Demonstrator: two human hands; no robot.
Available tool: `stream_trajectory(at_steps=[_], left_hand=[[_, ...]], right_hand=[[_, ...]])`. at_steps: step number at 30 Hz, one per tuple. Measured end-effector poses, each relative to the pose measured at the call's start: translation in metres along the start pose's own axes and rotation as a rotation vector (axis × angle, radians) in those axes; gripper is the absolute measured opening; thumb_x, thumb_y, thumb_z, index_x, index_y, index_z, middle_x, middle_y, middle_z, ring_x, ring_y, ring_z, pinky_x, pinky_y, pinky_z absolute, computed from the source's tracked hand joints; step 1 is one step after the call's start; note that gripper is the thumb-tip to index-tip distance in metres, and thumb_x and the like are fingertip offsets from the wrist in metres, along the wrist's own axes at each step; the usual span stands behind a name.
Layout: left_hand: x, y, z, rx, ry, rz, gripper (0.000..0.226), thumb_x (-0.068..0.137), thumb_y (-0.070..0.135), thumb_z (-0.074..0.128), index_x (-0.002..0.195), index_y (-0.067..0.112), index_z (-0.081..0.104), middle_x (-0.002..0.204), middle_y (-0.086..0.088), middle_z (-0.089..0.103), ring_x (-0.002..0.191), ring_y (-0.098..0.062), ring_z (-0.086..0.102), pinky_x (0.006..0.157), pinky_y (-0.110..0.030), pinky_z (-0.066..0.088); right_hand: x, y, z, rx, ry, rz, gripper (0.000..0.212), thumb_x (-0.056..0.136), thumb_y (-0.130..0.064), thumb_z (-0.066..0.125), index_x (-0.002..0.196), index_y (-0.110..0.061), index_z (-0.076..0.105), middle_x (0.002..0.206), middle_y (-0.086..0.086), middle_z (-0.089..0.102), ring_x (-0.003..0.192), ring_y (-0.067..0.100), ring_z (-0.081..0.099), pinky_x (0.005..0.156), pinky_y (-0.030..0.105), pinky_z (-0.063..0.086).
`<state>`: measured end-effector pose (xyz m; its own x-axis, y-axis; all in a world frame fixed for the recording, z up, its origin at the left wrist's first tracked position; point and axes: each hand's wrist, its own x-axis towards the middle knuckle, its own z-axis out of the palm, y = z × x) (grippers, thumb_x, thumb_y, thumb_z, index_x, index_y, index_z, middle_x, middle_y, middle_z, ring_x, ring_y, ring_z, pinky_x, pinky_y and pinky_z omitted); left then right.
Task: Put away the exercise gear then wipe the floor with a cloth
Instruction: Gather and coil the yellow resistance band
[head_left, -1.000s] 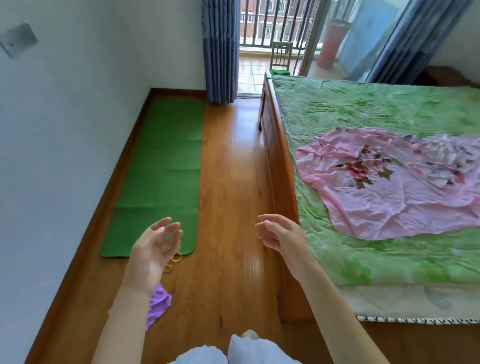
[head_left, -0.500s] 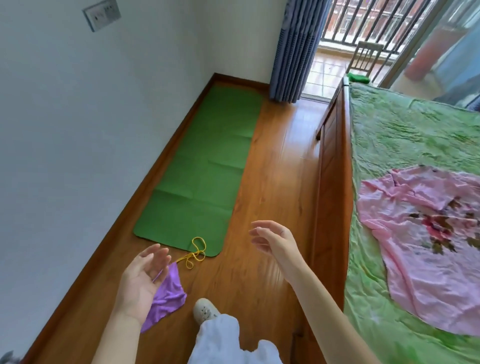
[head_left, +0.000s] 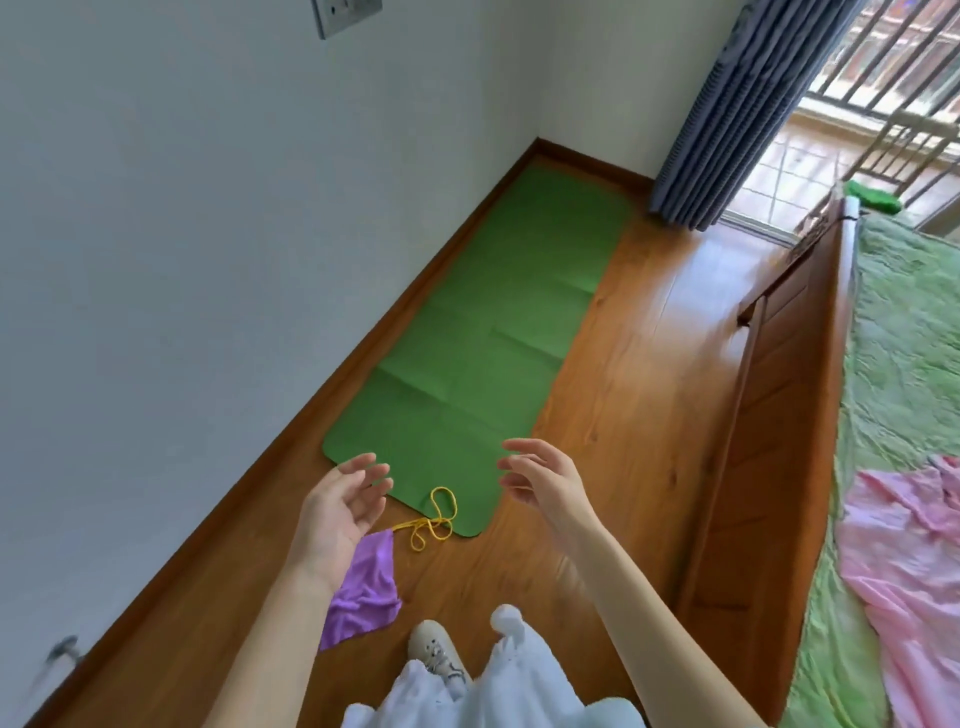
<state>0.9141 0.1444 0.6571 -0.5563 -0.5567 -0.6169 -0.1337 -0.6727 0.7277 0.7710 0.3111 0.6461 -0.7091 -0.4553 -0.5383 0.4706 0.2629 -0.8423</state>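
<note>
Nearest me, my shoe (head_left: 434, 652) stands on the wood floor (head_left: 613, 395), and just left of it the purple cloth (head_left: 366, 587) lies crumpled, thin and soft, partly under my left wrist in this view. My left hand (head_left: 340, 506) hangs above it, palm turned inward, fingers loosely spread and holding nothing. My right hand (head_left: 545, 478) is level with it, fingers relaxed and a little curled, also holding nothing.

Between the hands and just beyond them, the yellow cord (head_left: 434, 514) lies in loose loops, half on the floor, half on the mat's near corner. It looks like a thin, limp string; I judge my left hand slightly nearer to it.

The green mat (head_left: 483, 358) starts right past my fingertips. It is flat, matte, with rounded corners and faint fold creases across it. Its long axis runs away from me, along the skirting of the white wall (head_left: 208, 208). So I would start rolling from this near short edge, both hands about equally close.

On the right stands the wooden bed (head_left: 779, 415); farthest, the blue curtain (head_left: 727, 104).
</note>
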Motion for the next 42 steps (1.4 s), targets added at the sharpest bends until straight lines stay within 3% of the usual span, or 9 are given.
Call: stream_trajectory(at_steps=[12,19,25,29,37,42], left_hand=[[0.088,-0.022,0.005,0.120,0.188,0.000,0.021,0.095,0.000,0.040,0.101,0.007,0.059,0.095,-0.012,0.064,0.088,-0.021,0.062,0.075,-0.029,0.048],[0.158,-0.075,-0.008,0.095,0.183,-0.073,0.021,0.093,-0.002,0.041,0.099,0.007,0.060,0.093,-0.013,0.066,0.087,-0.023,0.062,0.075,-0.030,0.048],[0.259,-0.140,-0.052,0.153,0.175,-0.073,0.020,0.092,-0.004,0.042,0.100,0.003,0.059,0.091,-0.016,0.067,0.082,-0.023,0.063,0.077,-0.033,0.049],[0.334,-0.211,-0.093,0.211,0.181,-0.071,0.024,0.092,-0.008,0.039,0.092,0.005,0.059,0.087,-0.015,0.067,0.071,-0.016,0.065,0.075,-0.030,0.048],[0.467,-0.340,-0.160,0.268,0.196,-0.121,0.024,0.092,-0.006,0.040,0.091,0.009,0.060,0.081,-0.009,0.068,0.075,-0.020,0.062,0.069,-0.027,0.046],[0.550,-0.420,-0.200,0.502,0.178,-0.134,0.028,0.089,-0.008,0.039,0.084,0.012,0.058,0.081,-0.007,0.066,0.078,-0.020,0.061,0.063,-0.022,0.042]], right_hand=[[0.133,-0.003,0.011,-0.196,-0.176,0.104,0.019,0.093,-0.001,0.046,0.101,-0.009,0.062,0.087,0.006,0.066,0.072,0.016,0.062,0.064,0.021,0.049],[0.196,0.048,0.023,-0.221,-0.148,0.136,0.023,0.092,-0.002,0.048,0.107,-0.015,0.059,0.089,0.005,0.068,0.070,0.014,0.062,0.064,0.022,0.049],[0.277,0.151,0.048,-0.247,-0.154,0.190,0.022,0.091,-0.001,0.049,0.107,-0.011,0.060,0.084,0.005,0.067,0.069,0.015,0.061,0.064,0.021,0.050],[0.340,0.252,0.067,-0.183,-0.108,0.273,0.020,0.090,0.002,0.049,0.095,-0.013,0.062,0.081,0.006,0.066,0.067,0.017,0.058,0.059,0.021,0.048],[0.451,0.427,0.093,-0.241,-0.104,0.357,0.017,0.088,0.004,0.051,0.094,-0.009,0.061,0.075,0.005,0.065,0.054,0.009,0.061,0.053,0.020,0.050],[0.515,0.508,0.104,-0.303,-0.112,0.433,0.015,0.087,-0.001,0.053,0.096,-0.008,0.062,0.075,0.006,0.065,0.056,0.014,0.060,0.047,0.019,0.045]])
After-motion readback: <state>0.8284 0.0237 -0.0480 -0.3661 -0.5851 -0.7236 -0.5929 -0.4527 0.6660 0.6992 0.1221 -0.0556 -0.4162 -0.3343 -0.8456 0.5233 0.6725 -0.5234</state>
